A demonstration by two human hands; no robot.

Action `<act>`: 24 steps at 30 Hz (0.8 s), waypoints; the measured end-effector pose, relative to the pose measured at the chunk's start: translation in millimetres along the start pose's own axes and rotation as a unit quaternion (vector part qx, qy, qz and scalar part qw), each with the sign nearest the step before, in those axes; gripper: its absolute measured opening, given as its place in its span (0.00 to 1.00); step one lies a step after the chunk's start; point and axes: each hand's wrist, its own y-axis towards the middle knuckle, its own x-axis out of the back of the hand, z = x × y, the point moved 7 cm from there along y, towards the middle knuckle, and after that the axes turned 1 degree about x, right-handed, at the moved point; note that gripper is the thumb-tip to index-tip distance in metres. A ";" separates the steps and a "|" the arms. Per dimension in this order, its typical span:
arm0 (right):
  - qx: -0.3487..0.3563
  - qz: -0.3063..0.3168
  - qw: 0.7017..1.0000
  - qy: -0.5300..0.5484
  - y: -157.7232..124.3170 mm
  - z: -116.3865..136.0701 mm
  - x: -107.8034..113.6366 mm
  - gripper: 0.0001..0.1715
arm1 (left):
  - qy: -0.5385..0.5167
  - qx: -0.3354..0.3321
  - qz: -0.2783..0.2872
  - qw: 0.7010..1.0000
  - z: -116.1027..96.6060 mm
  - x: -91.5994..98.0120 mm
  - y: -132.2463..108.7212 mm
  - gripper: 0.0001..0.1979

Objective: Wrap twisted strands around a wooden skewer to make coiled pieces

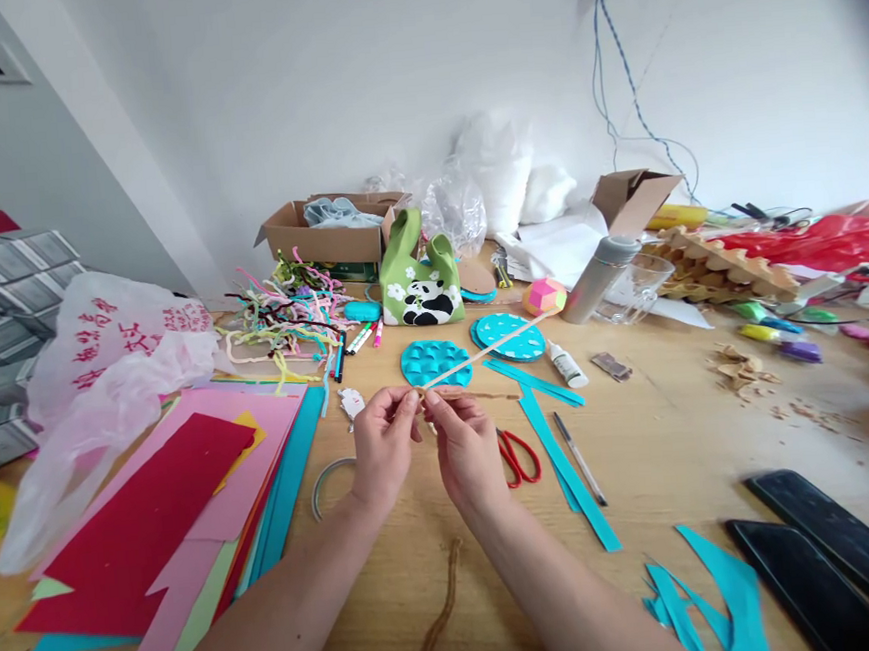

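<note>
Over the middle of the table, my left hand [384, 445] and my right hand [468, 448] meet with thumbs and forefingers pinched close together. From between the fingertips a pale pipe cleaner [493, 349] slants up to the right. A brown pipe cleaner [489, 394] runs out rightward past my right hand. How the two join is hidden by the fingers. Another brown pipe cleaner [446, 605] lies between my forearms. Red-handled scissors [518, 457] rest beside my right hand, partly covered by it. A roll of tape [318, 490] lies left of my left wrist.
Coloured paper sheets [148, 509] are stacked at left, near a pile of pipe cleaners [290, 312]. Behind stand a green panda bag [420, 276], blue dotted discs [511, 336] and a grey bottle [600, 277]. Blue strips [571, 475], a pen [580, 459] and phones [800, 578] lie rightward.
</note>
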 end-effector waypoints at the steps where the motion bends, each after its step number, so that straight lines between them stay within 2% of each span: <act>1: 0.005 0.004 1.000 -0.005 -0.1 0.7 -0.3 0.09 | -0.022 0.013 0.002 1.000 2.2 -1.5 -0.3 0.11; 7: 0.029 0.030 0.999 -0.018 0.1 6.1 -3.9 0.05 | -0.134 0.083 0.002 0.988 7.9 -6.8 -1.9 0.13; 13: 0.033 0.051 0.998 -0.036 2.1 8.3 -3.9 0.07 | -0.162 0.090 0.021 0.982 6.7 -11.4 -2.4 0.17; 16: 0.034 0.039 0.998 -0.032 2.7 7.1 -1.6 0.07 | -0.119 0.058 0.012 0.991 4.1 -7.3 -1.6 0.15; 21: 0.032 0.037 0.999 -0.018 -1.5 6.3 -5.8 0.05 | 0.031 -0.037 -0.006 0.999 -7.3 2.8 -2.5 0.13; 24: 0.031 0.048 0.998 -0.027 -4.5 6.9 -10.4 0.04 | 0.031 -0.039 -0.014 0.999 -7.5 3.4 -4.4 0.13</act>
